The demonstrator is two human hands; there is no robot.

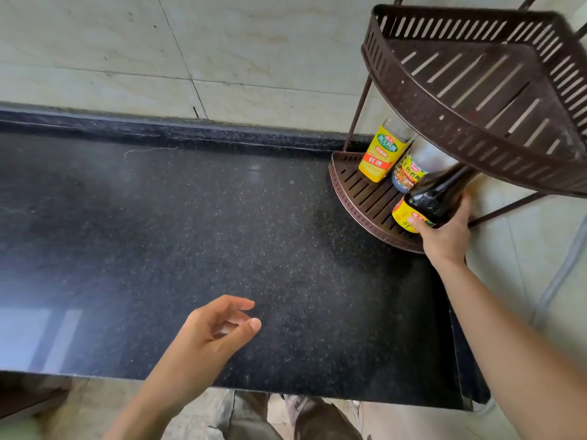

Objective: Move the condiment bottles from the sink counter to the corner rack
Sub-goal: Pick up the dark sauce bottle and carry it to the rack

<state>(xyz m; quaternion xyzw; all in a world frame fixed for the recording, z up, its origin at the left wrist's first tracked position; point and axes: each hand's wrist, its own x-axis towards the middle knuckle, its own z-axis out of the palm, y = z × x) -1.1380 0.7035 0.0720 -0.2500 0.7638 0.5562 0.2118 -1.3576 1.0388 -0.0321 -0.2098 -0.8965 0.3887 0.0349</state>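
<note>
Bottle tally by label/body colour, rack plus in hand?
Yellow-label clear bottle: 1
Multicolour-label clear bottle: 1
Dark bottle with yellow label, gripped by the right hand at the rack's lower shelf: 1
Total: 3

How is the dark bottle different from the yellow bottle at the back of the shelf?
The dark bottle is nearly black with a small yellow label low down; the yellow bottle is mostly wrapped in a big yellow label. The dark bottle is gripped by the right hand; the yellow bottle stands by itself. The dark bottle is at the lower shelf's front edge; the yellow one sits near the wall. Both lean in this view, under the upper shelf.
</note>
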